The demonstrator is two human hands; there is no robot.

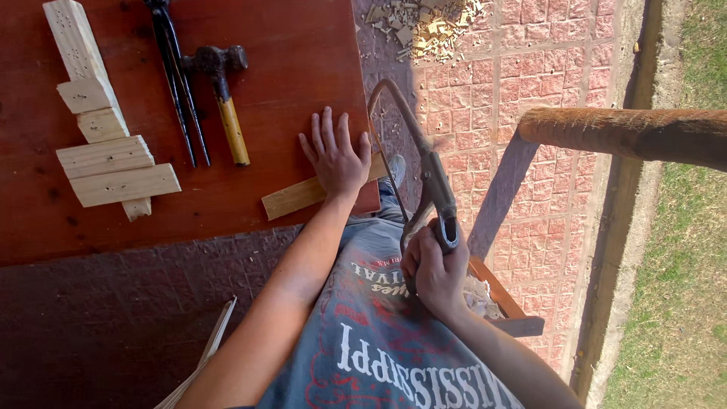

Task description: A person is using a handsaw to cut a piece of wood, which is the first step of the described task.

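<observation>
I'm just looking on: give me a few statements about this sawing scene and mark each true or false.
1. The left hand presses flat on a wood strip at the table edge. True.
2. The right hand grips a hammer. False: it grips a hacksaw; the hammer lies on the table.
3. Stacked wood blocks lie at the table's left. True.
4. The floor is bare of scraps. False: wood chips lie on the paving.
</observation>
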